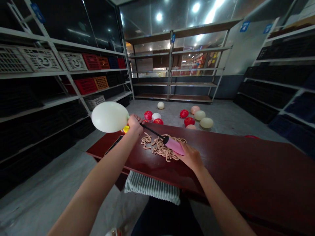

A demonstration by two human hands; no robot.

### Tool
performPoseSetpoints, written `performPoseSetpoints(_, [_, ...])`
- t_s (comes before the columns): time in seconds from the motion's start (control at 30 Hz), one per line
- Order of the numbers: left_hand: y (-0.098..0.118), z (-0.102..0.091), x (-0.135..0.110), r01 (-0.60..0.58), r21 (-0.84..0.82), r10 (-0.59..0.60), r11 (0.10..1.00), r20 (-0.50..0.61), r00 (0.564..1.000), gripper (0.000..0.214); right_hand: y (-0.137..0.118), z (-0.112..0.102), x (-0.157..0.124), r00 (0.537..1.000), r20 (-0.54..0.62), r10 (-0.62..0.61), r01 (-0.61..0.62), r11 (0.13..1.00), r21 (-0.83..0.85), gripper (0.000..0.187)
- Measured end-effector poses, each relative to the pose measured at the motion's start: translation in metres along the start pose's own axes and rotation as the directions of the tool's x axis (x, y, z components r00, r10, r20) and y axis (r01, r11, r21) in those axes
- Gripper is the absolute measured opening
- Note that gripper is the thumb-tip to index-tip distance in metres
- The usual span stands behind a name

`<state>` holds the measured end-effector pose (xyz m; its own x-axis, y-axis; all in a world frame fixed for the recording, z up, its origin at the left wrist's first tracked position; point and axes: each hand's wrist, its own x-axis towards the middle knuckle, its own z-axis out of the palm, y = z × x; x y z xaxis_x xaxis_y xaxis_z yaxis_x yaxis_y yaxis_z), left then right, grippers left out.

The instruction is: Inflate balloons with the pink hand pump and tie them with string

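Works, in the head view, amid metal shelves (169, 65), at a dark red worktop (236, 157). Pinches the pale balloon (109, 116) near its neck in the left grip (135, 122), held out to the left, likely to stop air escaping. Clasps the pink pump (174, 146) in the right grip (190, 154), above tan strands (161, 150), black rod (152, 131) angled toward the left grip, perhaps for alignment. Cannot make out any join of neck and rod behind the fingers, nor identify the half-hidden yellow item (126, 128); cannot fully see some floor balloons (206, 123), cut off by the worktop's far edge.
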<state>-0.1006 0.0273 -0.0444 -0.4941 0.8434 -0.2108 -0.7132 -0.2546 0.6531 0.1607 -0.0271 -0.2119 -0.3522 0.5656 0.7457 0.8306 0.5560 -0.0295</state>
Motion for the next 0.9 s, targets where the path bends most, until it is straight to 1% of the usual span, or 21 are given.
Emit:
performPoseSetpoints(0.07, [0.008,0.013,-0.004,-0.052,0.010,0.052,0.999,0.030,0.998,0.037,0.000,0.002,0.001,0.999,-0.032,0.013,-0.012,0.999,0.038,0.044])
performPoseSetpoints(0.13, [0.006,0.025,-0.012,-0.141,0.020,0.137,0.990,0.123,0.983,0.040,0.002,0.003,0.000,0.997,-0.055,0.052,-0.047,0.995,0.092,0.043])
performPoseSetpoints(0.2, [-0.004,0.036,-0.021,-0.202,0.013,0.194,0.979,0.225,0.955,0.044,0.006,0.003,-0.001,0.992,-0.053,0.119,-0.110,0.984,0.137,0.043])
performPoseSetpoints(0.23, [-0.011,0.041,-0.026,-0.211,0.008,0.201,0.977,0.264,0.943,0.045,0.008,0.003,-0.002,0.988,-0.043,0.151,-0.143,0.978,0.154,0.043])
performPoseSetpoints(0.33, [-0.033,0.053,-0.037,-0.186,-0.001,0.175,0.983,0.343,0.923,0.047,0.014,0.002,-0.005,0.975,-0.008,0.222,-0.217,0.959,0.183,0.044])
performPoseSetpoints(0.43, [-0.055,0.060,-0.046,-0.169,0.022,0.146,0.985,0.402,0.904,0.049,0.017,0.004,-0.005,0.969,0.000,0.247,-0.242,0.949,0.203,0.043])
performPoseSetpoints(0.57, [-0.095,0.060,-0.060,-0.166,0.061,0.117,0.984,0.479,0.870,0.052,0.018,0.008,-0.006,0.957,0.000,0.290,-0.283,0.934,0.220,0.046])
performPoseSetpoints(0.63, [-0.117,0.056,-0.066,-0.152,0.072,0.101,0.986,0.471,0.876,0.053,0.019,0.010,-0.008,0.949,0.011,0.316,-0.311,0.925,0.221,0.046])
performPoseSetpoints(0.7, [-0.134,0.052,-0.068,-0.126,0.087,0.075,0.988,0.443,0.893,0.055,0.020,0.010,-0.009,0.944,0.015,0.329,-0.325,0.922,0.210,0.045])
performPoseSetpoints(0.8, [-0.144,0.047,-0.067,-0.107,0.086,0.061,0.990,0.428,0.902,0.056,0.019,0.009,-0.009,0.946,-0.005,0.324,-0.318,0.930,0.183,0.045])
performPoseSetpoints(0.9, [-0.140,0.041,-0.060,-0.077,0.073,0.040,0.994,0.409,0.911,0.053,0.017,0.007,-0.006,0.953,-0.010,0.302,-0.297,0.943,0.147,0.044])
